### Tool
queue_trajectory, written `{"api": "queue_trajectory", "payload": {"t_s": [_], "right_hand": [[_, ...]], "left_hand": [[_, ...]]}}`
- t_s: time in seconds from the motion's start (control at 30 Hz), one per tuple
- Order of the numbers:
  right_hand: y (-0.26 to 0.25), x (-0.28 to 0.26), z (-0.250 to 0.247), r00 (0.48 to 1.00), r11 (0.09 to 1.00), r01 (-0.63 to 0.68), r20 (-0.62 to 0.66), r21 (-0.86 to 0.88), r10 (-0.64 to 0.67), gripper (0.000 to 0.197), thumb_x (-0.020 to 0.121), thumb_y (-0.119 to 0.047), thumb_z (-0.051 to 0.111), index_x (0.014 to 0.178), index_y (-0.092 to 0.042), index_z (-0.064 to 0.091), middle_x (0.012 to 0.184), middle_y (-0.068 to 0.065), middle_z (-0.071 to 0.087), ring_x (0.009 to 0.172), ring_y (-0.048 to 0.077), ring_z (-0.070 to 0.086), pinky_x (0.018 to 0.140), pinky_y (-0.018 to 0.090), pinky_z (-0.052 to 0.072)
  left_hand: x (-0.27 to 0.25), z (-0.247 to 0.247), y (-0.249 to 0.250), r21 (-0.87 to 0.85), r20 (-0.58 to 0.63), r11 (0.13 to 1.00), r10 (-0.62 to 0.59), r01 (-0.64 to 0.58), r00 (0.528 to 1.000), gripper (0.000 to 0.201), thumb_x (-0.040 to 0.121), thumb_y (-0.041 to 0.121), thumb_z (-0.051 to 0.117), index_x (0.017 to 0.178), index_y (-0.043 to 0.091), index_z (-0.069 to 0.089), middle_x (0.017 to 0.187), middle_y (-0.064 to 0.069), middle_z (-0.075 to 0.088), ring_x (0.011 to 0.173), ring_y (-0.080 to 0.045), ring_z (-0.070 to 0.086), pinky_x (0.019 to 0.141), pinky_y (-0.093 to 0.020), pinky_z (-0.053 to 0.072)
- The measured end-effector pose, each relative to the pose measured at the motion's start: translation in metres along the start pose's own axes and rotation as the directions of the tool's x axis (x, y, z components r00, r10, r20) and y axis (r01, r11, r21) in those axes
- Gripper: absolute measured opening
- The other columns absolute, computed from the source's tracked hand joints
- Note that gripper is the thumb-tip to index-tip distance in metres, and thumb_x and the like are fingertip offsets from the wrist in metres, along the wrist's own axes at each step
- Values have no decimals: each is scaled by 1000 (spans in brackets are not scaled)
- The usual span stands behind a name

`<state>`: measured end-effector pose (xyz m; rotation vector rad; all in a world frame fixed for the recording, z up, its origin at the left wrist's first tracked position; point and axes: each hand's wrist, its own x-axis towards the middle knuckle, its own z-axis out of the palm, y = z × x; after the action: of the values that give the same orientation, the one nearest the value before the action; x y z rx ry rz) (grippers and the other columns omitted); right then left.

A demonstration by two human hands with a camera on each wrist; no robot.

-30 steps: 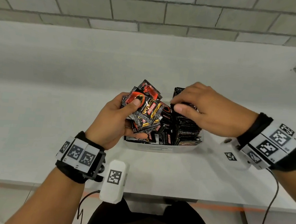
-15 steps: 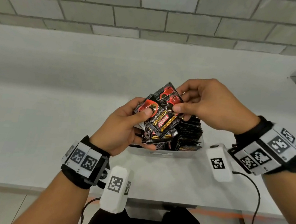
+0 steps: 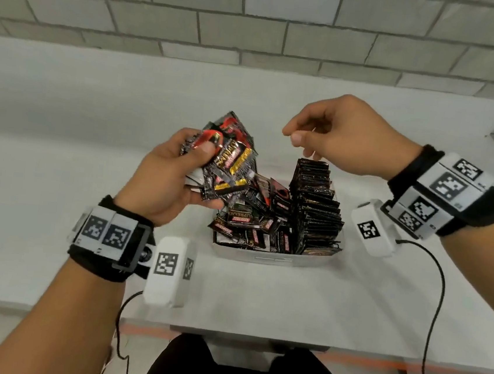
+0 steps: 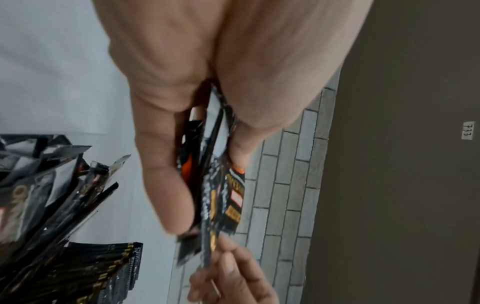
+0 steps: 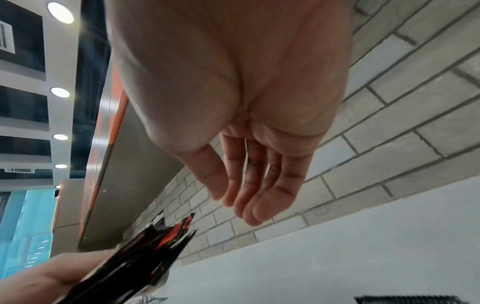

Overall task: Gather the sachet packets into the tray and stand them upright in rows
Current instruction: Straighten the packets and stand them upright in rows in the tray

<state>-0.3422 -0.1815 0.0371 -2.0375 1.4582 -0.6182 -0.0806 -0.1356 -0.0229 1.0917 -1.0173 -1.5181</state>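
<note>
At the centre of the head view, the left hand point(image 3: 167, 175) grips a fanned bunch of black-and-red sachets point(image 3: 227, 160), thumb pressed on top. The right hand point(image 3: 345, 136) hovers to its right, fingers relaxed and empty. Below them, the white tray point(image 3: 274, 258) holds an upright row of sachets point(image 3: 317, 206) on its right side and loose sachets point(image 3: 251, 217) on its left.

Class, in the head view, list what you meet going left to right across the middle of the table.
Left hand → bunch of sachets it grips → loose sachets in the tray → upright row of sachets → right wrist camera.
</note>
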Motion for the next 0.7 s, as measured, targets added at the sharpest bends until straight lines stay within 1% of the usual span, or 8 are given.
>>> {"api": "queue_trajectory", "payload": {"t_s": [0.1, 0.17, 0.2, 0.27, 0.33, 0.5, 0.6, 0.7], "right_hand": [[-8, 4, 7, 995, 992, -3, 99, 130, -10, 23, 94, -37, 69, 107, -19, 73, 95, 3, 73, 82, 21, 73, 77, 47, 62], [-13, 2, 14, 982, 977, -50, 186, 207, 11, 47, 82, -54, 73, 113, -20, 67, 98, 6, 71, 79, 27, 73, 72, 48, 63], [-15, 1, 18, 978, 977, -74, 207, 201, 32, 56, 75, -56, 77, 116, -22, 63, 98, 6, 70, 75, 28, 74, 69, 45, 63], [-15, -3, 25, 985, 986, -66, 168, 156, 39, 58, 71, -44, 86, 116, -21, 57, 99, 7, 67, 64, 27, 74, 60, 37, 61], [-10, -4, 28, 994, 982, -58, 106, 177, 40, 50, 74, -27, 88, 112, -17, 57, 94, 9, 68, 58, 26, 73, 55, 36, 57], [8, -8, 24, 987, 955, -109, 143, 277, 71, 35, 80, -11, 83, 107, -8, 61, 82, 15, 75, 69, 35, 74, 76, 54, 61], [12, -10, 20, 988, 943, -118, 130, 310, 81, 32, 78, -6, 83, 105, -6, 66, 85, 21, 73, 71, 28, 73, 80, 50, 62], [12, -11, 16, 992, 921, -109, 93, 374, 80, 28, 80, -1, 80, 106, -6, 70, 84, 20, 64, 72, 32, 71, 76, 48, 63]], "left_hand": [[3, 14, -3, 38, 56, 999, -30, 28, 998, 20, 101, 17, 58, 120, 12, 57, 109, -12, 70, 82, -31, 76, 50, -39, 60], [6, 26, -6, 16, 36, 1000, -17, 16, 999, 20, 102, 18, 58, 121, 12, 56, 110, -12, 71, 84, -32, 76, 52, -39, 60], [7, 31, -7, 7, 24, 1000, -4, 4, 1000, 21, 102, 19, 58, 121, 12, 56, 113, -13, 71, 87, -33, 76, 53, -39, 60], [9, 39, -10, -18, 25, 1000, 15, -15, 1000, 28, 101, 22, 59, 126, 11, 53, 121, -15, 69, 92, -36, 75, 57, -41, 61], [9, 43, -11, -44, 45, 999, 12, -10, 999, 34, 100, 24, 60, 130, 10, 52, 126, -15, 67, 95, -37, 75, 59, -43, 61], [7, 43, -17, -85, 92, 995, -47, 55, 995, 36, 100, 19, 59, 133, 9, 51, 123, -15, 69, 96, -35, 75, 60, -43, 62], [7, 43, -20, -78, 114, 995, -53, 62, 992, 33, 98, 14, 61, 130, 12, 53, 128, -13, 67, 101, -35, 74, 62, -45, 62], [7, 43, -22, -66, 111, 996, -48, 56, 993, 33, 95, 10, 65, 125, 14, 55, 128, -11, 67, 101, -33, 74, 61, -42, 62]]}}
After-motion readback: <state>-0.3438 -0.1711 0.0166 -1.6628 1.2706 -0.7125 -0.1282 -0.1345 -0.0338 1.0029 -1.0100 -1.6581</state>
